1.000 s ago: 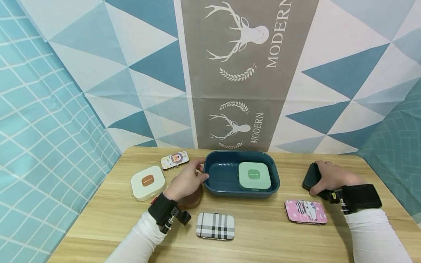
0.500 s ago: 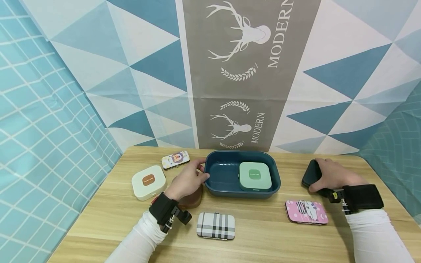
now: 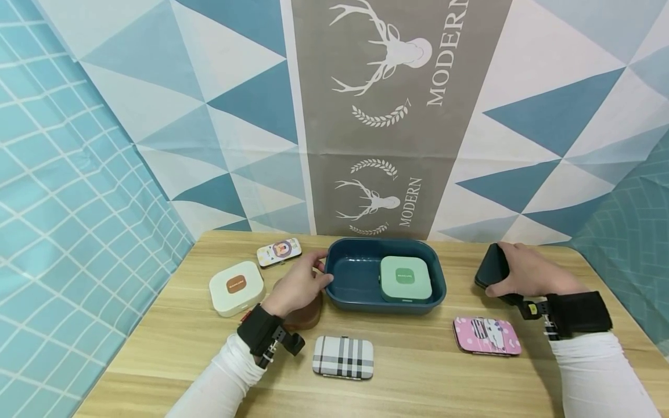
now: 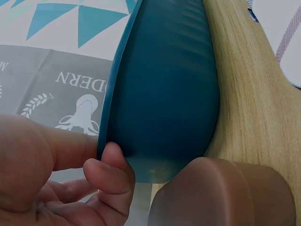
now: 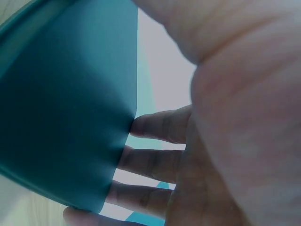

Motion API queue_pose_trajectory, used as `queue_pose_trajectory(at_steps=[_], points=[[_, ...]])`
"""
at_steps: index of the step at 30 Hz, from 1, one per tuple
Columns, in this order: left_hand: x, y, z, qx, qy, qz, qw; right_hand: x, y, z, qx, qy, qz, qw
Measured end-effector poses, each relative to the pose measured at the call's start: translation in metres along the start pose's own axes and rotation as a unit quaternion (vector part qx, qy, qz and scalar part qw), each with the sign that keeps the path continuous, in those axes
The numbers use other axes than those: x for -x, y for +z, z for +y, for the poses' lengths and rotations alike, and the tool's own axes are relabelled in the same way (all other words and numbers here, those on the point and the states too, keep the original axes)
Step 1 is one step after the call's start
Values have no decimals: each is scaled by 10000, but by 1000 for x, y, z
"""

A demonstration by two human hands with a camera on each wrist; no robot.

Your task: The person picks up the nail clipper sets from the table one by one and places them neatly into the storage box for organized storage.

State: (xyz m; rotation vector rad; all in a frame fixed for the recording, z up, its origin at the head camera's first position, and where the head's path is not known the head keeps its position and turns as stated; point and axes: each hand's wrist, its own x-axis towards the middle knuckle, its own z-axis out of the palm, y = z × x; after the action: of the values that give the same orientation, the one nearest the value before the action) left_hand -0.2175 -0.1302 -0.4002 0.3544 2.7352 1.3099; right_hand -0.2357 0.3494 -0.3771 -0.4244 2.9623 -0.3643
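Note:
My left hand (image 3: pixel 298 287) pinches the left rim of a dark blue plastic bin (image 3: pixel 351 303), thumb and fingertips at the edge in the left wrist view. Inside the bin, on its right side, lies a mint-green manicure case (image 3: pixel 405 280). To the right, my right hand (image 3: pixel 538 271) grips a dark green case (image 3: pixel 490 271) between thumb and fingers, the case tilted over the table. Its broad dark face (image 5: pixel 70 103) fills the left of the right wrist view, with several fingertips along its edge. A brown case (image 3: pixel 304 316) is partly hidden under my left wrist.
A cream manicure case (image 3: pixel 236 288) and a small lion-print tin (image 3: pixel 279 253) lie left of the bin. In front are a plaid case (image 3: pixel 343 357) and a pink cat-print case (image 3: pixel 487 335). A patterned backdrop (image 3: pixel 371 116) rises behind the wooden table (image 3: pixel 418 383).
My right hand has shifted slightly up and left in the head view, and the dark green case has tilted with it. My left hand stays on the bin's rim.

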Motion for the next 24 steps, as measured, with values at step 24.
queue_pose_trajectory(at_steps=[24], points=[[1,0,1,2,-90,-11,10000,6,-15,-26,225,-97,515,9984]])
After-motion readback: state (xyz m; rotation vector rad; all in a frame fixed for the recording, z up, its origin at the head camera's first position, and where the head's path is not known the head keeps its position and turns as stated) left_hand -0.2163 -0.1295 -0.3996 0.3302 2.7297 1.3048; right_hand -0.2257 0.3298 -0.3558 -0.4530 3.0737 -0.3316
